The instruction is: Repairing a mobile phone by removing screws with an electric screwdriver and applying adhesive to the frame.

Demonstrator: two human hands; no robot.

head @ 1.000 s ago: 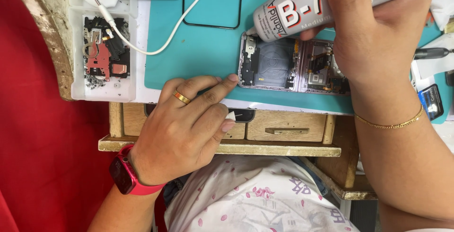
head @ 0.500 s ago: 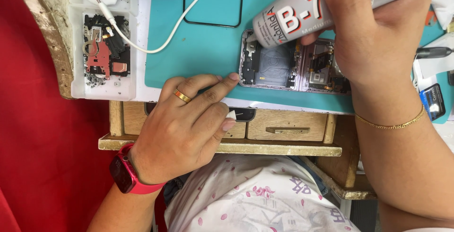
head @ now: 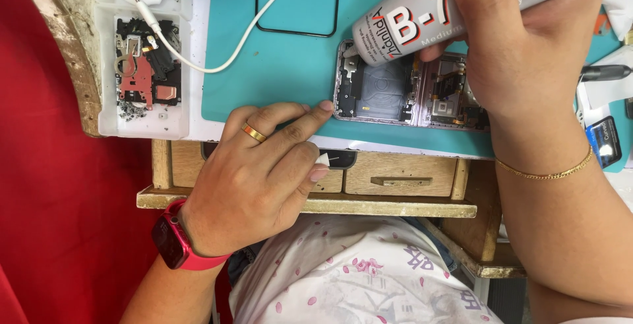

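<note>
- opened phone (head: 395, 93): centre right of the frame, flat on the teal mat (head: 283, 66), back off, dark boards and a grey metal plate showing; its right part is hidden under the right hand.
- glue tube (head: 422, 17): grey, soft-sided, slanted, its nozzle at the phone's upper left corner.
- right hand (head: 527, 40): upper right, wrapped tight round the tube; thin gold chain at the wrist.
- left hand (head: 264, 165): lower centre, holding nothing, fingers loosely curled, forefinger tip against the phone's lower left corner; gold ring, red watch (head: 173, 241).
- white cable (head: 217, 60): curves over the mat, upper left.
- white tray (head: 148, 66): far left, plastic, small dark and red parts inside.
- thin black frame (head: 297, 7): top centre.
- wooden drawer (head: 395, 182): below the mat, worn.
</note>
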